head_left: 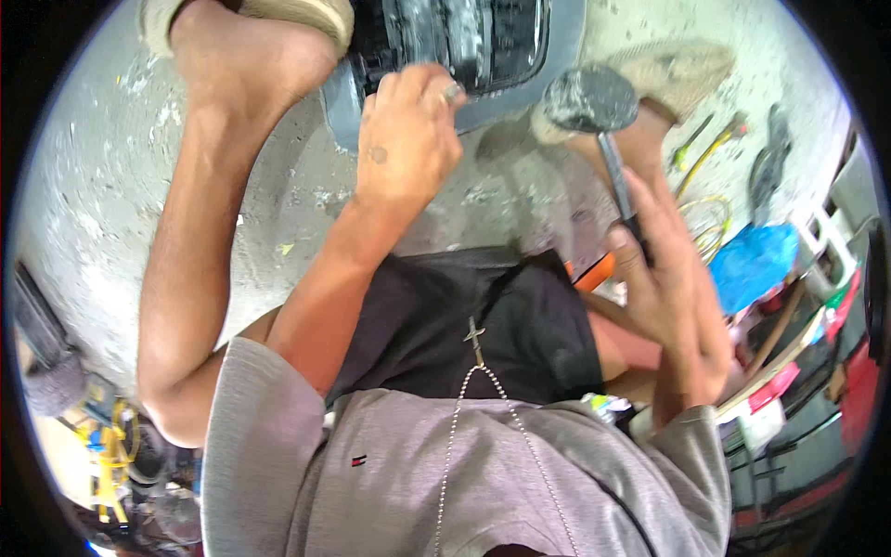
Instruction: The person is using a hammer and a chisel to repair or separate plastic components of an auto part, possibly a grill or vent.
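My left hand [405, 144] is closed around a small metal piece [452, 93], mostly hidden by my fingers, at the edge of a black moulded part [501, 42] with a grey rim [339, 116] on the floor between my feet. My right hand [650, 265] grips a mallet [591, 97] by its shaft, its dark, pale-smudged head raised to the right of my left hand, over my right foot.
Hand tools [691, 139], a yellow cord [713, 223], a blue plastic bag [747, 265] and wooden pieces [775, 330] lie on the floor at right. At lower left are yellow cords [111, 464] and a dark long object [42, 316].
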Demonstrator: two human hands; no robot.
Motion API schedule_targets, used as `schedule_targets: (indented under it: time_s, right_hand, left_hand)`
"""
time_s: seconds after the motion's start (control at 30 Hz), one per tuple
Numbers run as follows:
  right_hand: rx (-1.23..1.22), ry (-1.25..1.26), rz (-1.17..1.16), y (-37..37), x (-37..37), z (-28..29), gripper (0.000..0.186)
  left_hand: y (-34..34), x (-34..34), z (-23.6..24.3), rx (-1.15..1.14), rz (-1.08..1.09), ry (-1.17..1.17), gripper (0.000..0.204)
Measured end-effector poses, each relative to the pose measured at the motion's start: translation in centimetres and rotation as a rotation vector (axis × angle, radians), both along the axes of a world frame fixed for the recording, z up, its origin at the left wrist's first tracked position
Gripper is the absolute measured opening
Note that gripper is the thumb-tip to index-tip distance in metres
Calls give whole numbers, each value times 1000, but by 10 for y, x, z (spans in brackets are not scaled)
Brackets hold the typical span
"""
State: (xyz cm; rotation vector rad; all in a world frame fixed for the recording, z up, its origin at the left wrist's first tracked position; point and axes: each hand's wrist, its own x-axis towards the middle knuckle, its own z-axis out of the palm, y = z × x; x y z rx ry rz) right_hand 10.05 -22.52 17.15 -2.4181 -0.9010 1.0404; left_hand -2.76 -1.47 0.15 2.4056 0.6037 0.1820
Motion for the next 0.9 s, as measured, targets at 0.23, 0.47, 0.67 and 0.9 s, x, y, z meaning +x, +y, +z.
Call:
schedule_targets:
  time_s: [0.23, 0.47, 0.67, 0.9]
  right_hand:
    - [-2, -2, 107, 15, -1, 33, 51]
    - [721, -323, -153, 85, -9, 94, 75]
    - [85, -114, 263, 64, -2, 45, 52]
    - [502, -361, -92, 84, -12, 91, 57]
  left_hand:
    - [-5, -6, 1, 56, -17, -102, 24]
    - [-5, 0, -6, 22, 10, -181, 18]
    - [-3, 2, -2, -43, -4, -97, 16]
    - [1, 4, -5, 25, 0, -182, 13]
